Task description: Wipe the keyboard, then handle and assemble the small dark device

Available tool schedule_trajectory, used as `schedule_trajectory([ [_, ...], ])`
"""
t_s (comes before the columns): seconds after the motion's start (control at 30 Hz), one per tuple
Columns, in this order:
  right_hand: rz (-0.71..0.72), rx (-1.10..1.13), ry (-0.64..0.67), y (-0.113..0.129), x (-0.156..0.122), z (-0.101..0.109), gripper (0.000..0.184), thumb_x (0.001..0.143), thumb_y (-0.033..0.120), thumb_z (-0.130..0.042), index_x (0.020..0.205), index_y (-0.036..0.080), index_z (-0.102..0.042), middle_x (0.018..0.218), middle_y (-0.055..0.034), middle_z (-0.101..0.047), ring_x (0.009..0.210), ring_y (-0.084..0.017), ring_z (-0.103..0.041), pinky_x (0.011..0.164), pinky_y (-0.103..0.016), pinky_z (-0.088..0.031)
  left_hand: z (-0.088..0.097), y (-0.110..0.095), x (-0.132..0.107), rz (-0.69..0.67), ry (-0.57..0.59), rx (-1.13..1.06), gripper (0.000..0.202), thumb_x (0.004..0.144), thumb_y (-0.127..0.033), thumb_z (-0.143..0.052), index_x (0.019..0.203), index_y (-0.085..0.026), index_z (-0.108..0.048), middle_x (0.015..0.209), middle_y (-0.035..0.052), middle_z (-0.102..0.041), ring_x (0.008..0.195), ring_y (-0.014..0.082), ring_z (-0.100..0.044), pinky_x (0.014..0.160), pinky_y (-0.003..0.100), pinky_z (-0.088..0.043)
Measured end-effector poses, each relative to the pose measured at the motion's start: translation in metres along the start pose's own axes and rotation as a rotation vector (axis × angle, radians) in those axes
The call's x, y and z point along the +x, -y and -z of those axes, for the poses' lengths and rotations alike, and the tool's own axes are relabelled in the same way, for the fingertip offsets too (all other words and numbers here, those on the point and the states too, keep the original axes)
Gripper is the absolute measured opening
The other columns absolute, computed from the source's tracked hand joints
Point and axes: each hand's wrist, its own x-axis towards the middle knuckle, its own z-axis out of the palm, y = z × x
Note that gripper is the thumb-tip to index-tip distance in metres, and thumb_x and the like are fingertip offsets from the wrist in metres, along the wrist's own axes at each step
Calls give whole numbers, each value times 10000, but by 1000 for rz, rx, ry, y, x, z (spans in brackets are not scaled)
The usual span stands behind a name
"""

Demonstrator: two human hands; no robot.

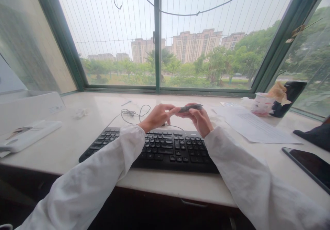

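A small dark, flat thing (191, 108) with a ragged or layered right edge is held up above the back of a black keyboard (160, 151). It shows nearly edge-on, so I cannot make out its kind. My right hand (200, 120) is closed around it, thumb across the near side and fingers behind. My left hand (161, 116) meets its left end with the fingertips, closed there, while one finger hangs lower. Both forearms, in white sleeves, reach over the keyboard and cover parts of it.
A thin black cable (128, 113) lies coiled behind the keyboard. Printed paper (254, 125), a paper cup (263, 103) and a phone (308, 164) are on the right. On the left stand a white box (32, 103) and a flat white tray (33, 135). A window (157, 51) rises behind the desk.
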Motion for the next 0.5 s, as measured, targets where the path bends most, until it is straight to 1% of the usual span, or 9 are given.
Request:
schedule_trajectory([
  [0.1,4,-4,-2,-1,0,0,355,752,426,-700,958,194,-528,791,-57,-748,807,-276,-737,777,-417,-568,3,-2,2,112,44,-93,498,903,-582,-476,955,-160,-734,928,70,-734,578,118,-642,513,232,-442],
  [0.17,6,-6,1,-1,0,0,363,747,435,-705,948,195,-523,764,-52,-742,793,-278,-737,768,-421,-567,4,-4,3,158,51,-135,491,881,-581,-502,971,-157,-731,934,83,-731,614,130,-648,486,223,-427],
  [0.27,7,-18,10,0,-1,-1,346,744,442,-706,910,196,-529,756,-52,-738,763,-273,-734,750,-422,-569,4,-3,3,179,44,-184,449,852,-554,-554,958,-152,-723,905,88,-725,649,137,-642,499,224,-450],
  [0.37,16,-34,24,1,-2,-1,311,741,431,-706,869,193,-553,747,-52,-735,746,-265,-729,737,-412,-570,4,1,3,181,56,-237,422,843,-540,-581,965,-160,-716,932,90,-721,692,136,-642,522,226,-467],
  [0.5,26,-37,37,1,-2,0,281,747,416,-698,858,183,-586,750,-53,-737,732,-250,-725,715,-387,-566,5,5,3,193,94,-323,416,837,-553,-591,957,-172,-708,955,87,-710,714,126,-634,546,222,-457],
])
